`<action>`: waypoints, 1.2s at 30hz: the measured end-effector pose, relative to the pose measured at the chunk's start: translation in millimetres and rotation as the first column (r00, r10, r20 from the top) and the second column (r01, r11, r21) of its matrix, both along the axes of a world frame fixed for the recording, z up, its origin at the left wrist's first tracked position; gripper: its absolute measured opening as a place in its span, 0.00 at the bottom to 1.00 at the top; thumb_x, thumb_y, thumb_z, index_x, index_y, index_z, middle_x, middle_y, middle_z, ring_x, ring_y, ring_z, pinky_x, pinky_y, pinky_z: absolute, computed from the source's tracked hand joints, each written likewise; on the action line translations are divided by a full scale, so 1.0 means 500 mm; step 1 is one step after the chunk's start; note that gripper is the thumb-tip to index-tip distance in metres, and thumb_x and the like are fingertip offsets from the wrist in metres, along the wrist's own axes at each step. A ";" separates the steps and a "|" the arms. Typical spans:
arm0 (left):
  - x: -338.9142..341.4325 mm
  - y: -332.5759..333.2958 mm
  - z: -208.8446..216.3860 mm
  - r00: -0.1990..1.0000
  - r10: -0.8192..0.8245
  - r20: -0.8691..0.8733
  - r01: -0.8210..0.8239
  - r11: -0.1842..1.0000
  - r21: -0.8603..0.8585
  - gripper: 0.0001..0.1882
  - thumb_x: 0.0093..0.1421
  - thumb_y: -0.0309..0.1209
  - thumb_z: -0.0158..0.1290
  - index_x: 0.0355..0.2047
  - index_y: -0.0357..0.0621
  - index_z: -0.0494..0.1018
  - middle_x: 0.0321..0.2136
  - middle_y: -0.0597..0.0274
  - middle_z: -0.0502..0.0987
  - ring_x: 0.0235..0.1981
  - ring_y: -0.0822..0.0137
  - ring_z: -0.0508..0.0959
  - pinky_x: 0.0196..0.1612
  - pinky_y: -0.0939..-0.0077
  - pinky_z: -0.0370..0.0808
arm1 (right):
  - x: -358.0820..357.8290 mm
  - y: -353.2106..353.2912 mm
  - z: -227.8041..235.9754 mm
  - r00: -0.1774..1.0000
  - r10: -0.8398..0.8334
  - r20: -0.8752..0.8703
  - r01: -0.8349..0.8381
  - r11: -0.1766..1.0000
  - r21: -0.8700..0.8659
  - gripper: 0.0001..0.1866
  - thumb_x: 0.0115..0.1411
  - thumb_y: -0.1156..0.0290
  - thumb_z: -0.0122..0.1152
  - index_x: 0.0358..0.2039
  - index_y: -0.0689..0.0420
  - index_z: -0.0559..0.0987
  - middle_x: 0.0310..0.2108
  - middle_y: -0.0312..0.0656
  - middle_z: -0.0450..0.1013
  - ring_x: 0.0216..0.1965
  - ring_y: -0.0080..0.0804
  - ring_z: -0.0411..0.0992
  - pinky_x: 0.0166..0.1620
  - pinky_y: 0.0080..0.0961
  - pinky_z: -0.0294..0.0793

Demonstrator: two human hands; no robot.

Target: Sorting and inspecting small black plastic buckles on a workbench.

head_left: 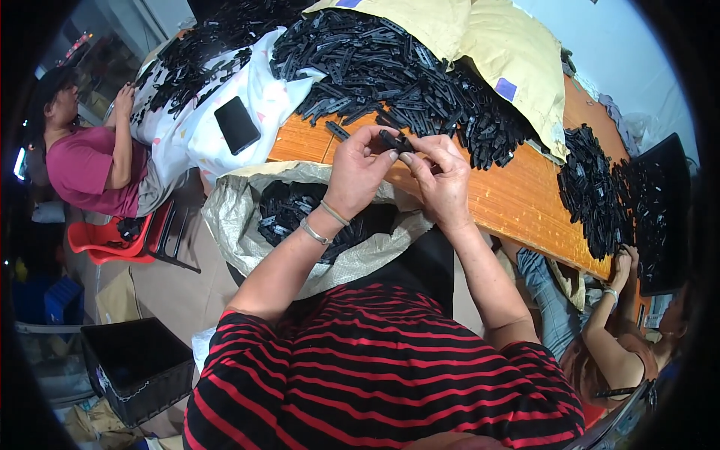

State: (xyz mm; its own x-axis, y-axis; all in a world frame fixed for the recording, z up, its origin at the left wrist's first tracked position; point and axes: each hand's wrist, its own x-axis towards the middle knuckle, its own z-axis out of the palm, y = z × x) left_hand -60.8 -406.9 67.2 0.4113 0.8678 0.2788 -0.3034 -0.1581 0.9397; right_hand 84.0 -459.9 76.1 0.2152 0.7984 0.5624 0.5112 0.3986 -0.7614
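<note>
Between my two hands, just over the table's near edge, is a small black plastic piece (391,140). My left hand (360,166) pinches its left end with thumb and fingers. At its right end, the fingertips of my right hand (441,174) close on the same piece. Part of it is hidden behind my fingers. Below my hands an open woven sack (231,217) sits at my lap, with many black plastic pieces (289,204) inside. A large heap of similar long black pieces (375,64) covers the table beyond my hands.
The orange wooden table (510,206) carries another black pile (589,191) at right. A phone (237,125) lies on white cloth (266,97); paper sacks (517,45) rest behind the heap. Co-workers sit left (94,161) and right (611,345). A black crate (139,367) stands lower left.
</note>
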 end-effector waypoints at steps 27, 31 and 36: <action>-0.004 -0.038 0.017 0.971 0.220 -0.088 -0.166 0.897 0.409 0.12 0.54 0.25 0.60 0.38 0.35 0.74 0.31 0.56 0.77 0.31 0.64 0.80 0.36 0.75 0.77 | -0.019 -0.014 -0.001 0.984 -0.029 0.176 0.012 0.995 0.099 0.17 0.46 0.80 0.66 0.39 0.59 0.73 0.33 0.43 0.71 0.26 0.35 0.74 0.26 0.28 0.73; -0.013 -0.046 0.030 0.958 0.225 -0.175 -0.145 0.913 0.381 0.10 0.53 0.23 0.60 0.36 0.35 0.74 0.28 0.57 0.77 0.30 0.65 0.80 0.36 0.77 0.76 | -0.015 -0.014 -0.017 0.989 0.097 0.109 -0.094 0.995 -0.029 0.16 0.50 0.81 0.62 0.41 0.63 0.73 0.31 0.45 0.74 0.28 0.31 0.76 0.28 0.25 0.74; -0.026 -0.054 0.013 0.961 0.205 -0.187 -0.152 0.952 0.264 0.08 0.57 0.21 0.57 0.38 0.35 0.73 0.32 0.64 0.77 0.35 0.77 0.75 0.40 0.83 0.72 | -0.030 -0.005 -0.044 0.992 0.109 0.060 -0.104 0.991 -0.080 0.15 0.50 0.80 0.62 0.40 0.62 0.73 0.29 0.44 0.74 0.24 0.32 0.75 0.27 0.26 0.73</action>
